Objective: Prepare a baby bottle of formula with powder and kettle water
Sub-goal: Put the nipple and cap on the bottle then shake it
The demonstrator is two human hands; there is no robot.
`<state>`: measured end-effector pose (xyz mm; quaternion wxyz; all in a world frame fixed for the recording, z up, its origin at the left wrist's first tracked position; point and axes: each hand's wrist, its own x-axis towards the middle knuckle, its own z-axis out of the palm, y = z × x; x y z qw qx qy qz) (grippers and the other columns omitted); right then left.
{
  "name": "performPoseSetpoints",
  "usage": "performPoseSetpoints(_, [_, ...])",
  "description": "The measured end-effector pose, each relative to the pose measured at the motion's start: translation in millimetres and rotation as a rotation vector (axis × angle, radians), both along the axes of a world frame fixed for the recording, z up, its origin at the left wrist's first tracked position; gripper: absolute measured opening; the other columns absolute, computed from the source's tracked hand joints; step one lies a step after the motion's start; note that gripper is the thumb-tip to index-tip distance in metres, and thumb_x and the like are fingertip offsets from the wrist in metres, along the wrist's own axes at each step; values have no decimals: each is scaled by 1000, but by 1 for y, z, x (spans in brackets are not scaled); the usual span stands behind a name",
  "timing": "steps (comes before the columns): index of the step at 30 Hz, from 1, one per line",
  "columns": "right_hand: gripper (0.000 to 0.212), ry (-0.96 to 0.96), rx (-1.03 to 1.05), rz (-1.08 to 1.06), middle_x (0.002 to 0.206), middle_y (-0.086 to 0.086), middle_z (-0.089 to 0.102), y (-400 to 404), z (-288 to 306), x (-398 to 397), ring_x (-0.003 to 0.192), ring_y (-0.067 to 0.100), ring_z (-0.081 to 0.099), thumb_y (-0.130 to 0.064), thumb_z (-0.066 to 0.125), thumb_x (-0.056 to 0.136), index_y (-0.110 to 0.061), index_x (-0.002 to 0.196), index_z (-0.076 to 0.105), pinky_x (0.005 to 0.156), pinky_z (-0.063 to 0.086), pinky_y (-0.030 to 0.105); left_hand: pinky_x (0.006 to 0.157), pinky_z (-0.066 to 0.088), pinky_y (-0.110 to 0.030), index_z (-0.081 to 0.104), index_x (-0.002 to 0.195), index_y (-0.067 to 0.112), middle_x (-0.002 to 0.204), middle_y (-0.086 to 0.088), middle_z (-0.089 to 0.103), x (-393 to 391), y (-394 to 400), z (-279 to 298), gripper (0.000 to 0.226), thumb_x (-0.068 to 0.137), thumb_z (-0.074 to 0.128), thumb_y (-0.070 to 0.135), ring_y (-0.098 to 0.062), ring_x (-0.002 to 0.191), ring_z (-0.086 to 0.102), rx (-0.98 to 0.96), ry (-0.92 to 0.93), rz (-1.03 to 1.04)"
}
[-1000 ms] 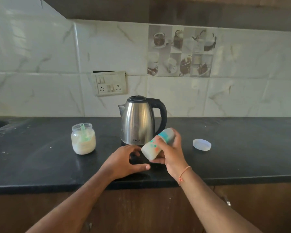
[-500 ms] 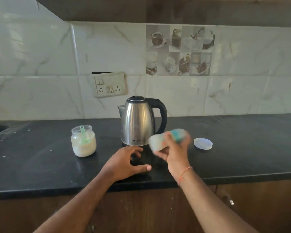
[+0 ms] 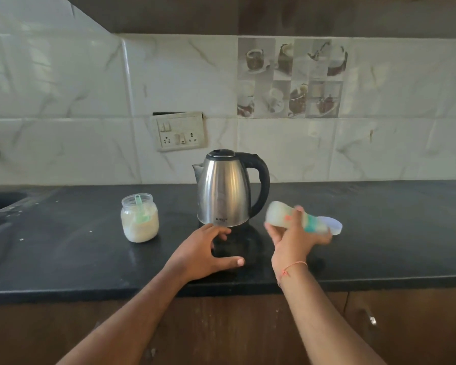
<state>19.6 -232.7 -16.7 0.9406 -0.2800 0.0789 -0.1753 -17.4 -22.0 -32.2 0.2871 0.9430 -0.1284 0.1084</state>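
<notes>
- The bottle point(image 3: 296, 218) lies on its side in the air, blurry, just right of the kettle point(image 3: 228, 189).
- The right hand point(image 3: 294, 239) holds the bottle with its fingers curled round it.
- The left hand point(image 3: 204, 252) rests on the dark counter point(image 3: 63, 246) in front of the kettle, fingers spread and holding nothing.
- A white lid point(image 3: 334, 225) sits on the counter behind the bottle.
- A jar point(image 3: 139, 218) of powder with a green scoop point(image 3: 140, 210) in it stands left of the kettle.
</notes>
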Motion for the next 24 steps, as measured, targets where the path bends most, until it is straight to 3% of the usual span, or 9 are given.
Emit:
performPoseSetpoints(3, [74, -42, -436, 333, 135, 6, 57, 12, -3, -11, 118, 30, 69, -20, 83, 93, -41, 149, 40, 74, 68, 50, 99, 59, -34, 47, 151, 42, 142, 24, 49, 1, 4, -1, 101, 65, 77, 87, -4, 115, 60, -10, -34, 5])
performPoseSetpoints(4, [74, -31, -452, 299, 136, 6, 56, 13, 0, -10, 119, 31, 68, -20, 84, 93, -41, 149, 40, 74, 68, 51, 99, 60, -34, 46, 151, 42, 145, 24, 46, 2, 4, -1, 103, 65, 77, 87, -5, 115, 60, -10, -32, 6])
performPoseSetpoints(7, [79, 4, -46, -33, 145, 9, 48, 2, -7, 2, 127, 36, 63, -21, 80, 96, -41, 153, 28, 71, 68, 49, 97, 60, -33, 43, 154, 42, 149, 25, 39, 0, 0, -2, 108, 63, 77, 89, -5, 113, 60, -9, -17, 3])
performPoseSetpoints(8, [79, -7, -39, 6, 144, 9, 48, 2, -6, 1, 127, 34, 63, -22, 79, 97, -42, 153, 27, 71, 67, 47, 98, 60, -33, 43, 155, 42, 149, 24, 38, 0, 0, -3, 109, 63, 77, 89, -6, 113, 60, -16, -28, 6])
performPoseSetpoints(10, [74, -50, -377, 252, 138, 7, 53, 7, -6, -8, 121, 31, 67, -21, 81, 96, -42, 150, 34, 74, 68, 49, 99, 60, -34, 42, 155, 42, 151, 22, 39, 1, 1, -3, 109, 63, 79, 87, -7, 114, 59, -18, -29, 11])
performPoseSetpoints(12, [73, -31, -461, 319, 135, 6, 55, 8, -3, -9, 118, 30, 68, -19, 83, 94, -41, 147, 40, 75, 68, 51, 100, 59, -35, 42, 155, 42, 153, 20, 39, 1, 2, -3, 109, 63, 79, 86, -8, 116, 59, -16, -27, 13])
performPoseSetpoints(16, [78, 6, 8, -8, 142, 9, 50, -2, -7, 6, 126, 36, 64, -19, 79, 97, -39, 153, 28, 73, 68, 50, 101, 59, -36, 39, 157, 42, 158, 18, 38, -2, -1, -1, 111, 63, 78, 87, -8, 118, 59, -13, -7, 17])
performPoseSetpoints(20, [73, -49, -432, 313, 134, 6, 57, 5, -5, -7, 118, 31, 69, -19, 83, 94, -41, 148, 40, 75, 68, 50, 99, 58, -34, 38, 157, 43, 156, 15, 46, -2, -2, 0, 106, 68, 80, 82, -6, 116, 58, 9, -18, 30])
performPoseSetpoints(24, [78, -24, 24, -43, 144, 9, 49, -5, -8, 8, 128, 35, 63, -16, 79, 97, -40, 152, 28, 73, 68, 48, 101, 58, -36, 39, 156, 46, 155, 12, 49, -2, -2, -1, 109, 63, 76, 88, -5, 117, 59, 0, 7, 29])
